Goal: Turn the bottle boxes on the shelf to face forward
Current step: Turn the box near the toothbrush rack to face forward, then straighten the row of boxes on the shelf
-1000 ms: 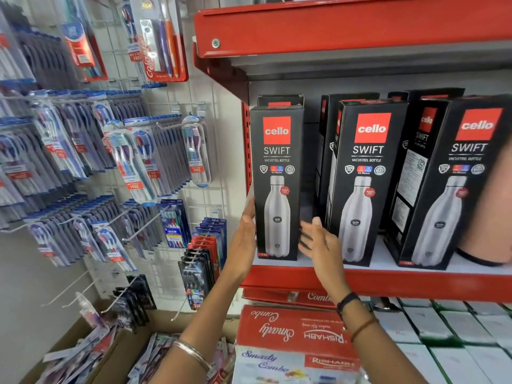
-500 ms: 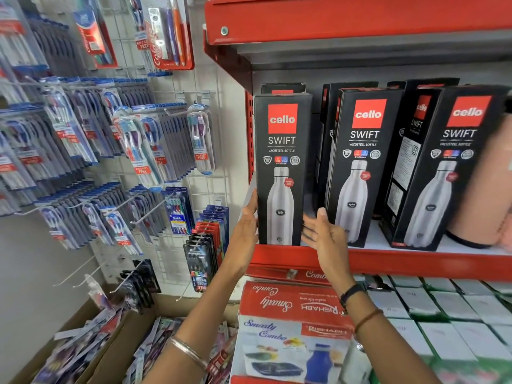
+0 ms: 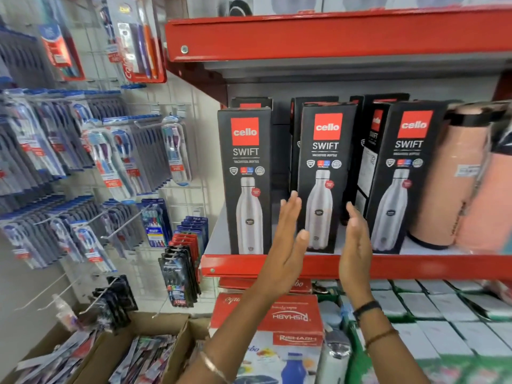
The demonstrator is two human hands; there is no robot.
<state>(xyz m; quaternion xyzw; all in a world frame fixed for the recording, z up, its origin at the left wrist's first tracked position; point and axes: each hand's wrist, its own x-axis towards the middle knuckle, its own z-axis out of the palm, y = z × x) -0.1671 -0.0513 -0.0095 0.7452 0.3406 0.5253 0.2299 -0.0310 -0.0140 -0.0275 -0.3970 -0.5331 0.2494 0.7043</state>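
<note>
Three black "cello SWIFT" bottle boxes stand in the front row on the red shelf (image 3: 415, 266). The left box (image 3: 246, 167) faces forward. The middle box (image 3: 322, 162) is angled a little to the left, and the right box (image 3: 401, 167) is angled too, showing a side panel. More black boxes stand behind them. My left hand (image 3: 288, 239) is open, flat, at the left lower edge of the middle box. My right hand (image 3: 356, 242) is open at that box's right lower edge, in front of the gap to the right box. Neither hand grips anything.
Peach flasks (image 3: 454, 184) stand at the shelf's right end. Another red shelf (image 3: 332, 34) hangs above. Toothbrush packs (image 3: 110, 167) hang on a wire grid to the left. Below are red Rishabh boxes (image 3: 288, 317), white boxes (image 3: 443, 309) and cardboard cartons (image 3: 110, 342).
Both hands have left the left box, which now faces forward, and moved right to either side of the middle box. The view has shifted right.
</note>
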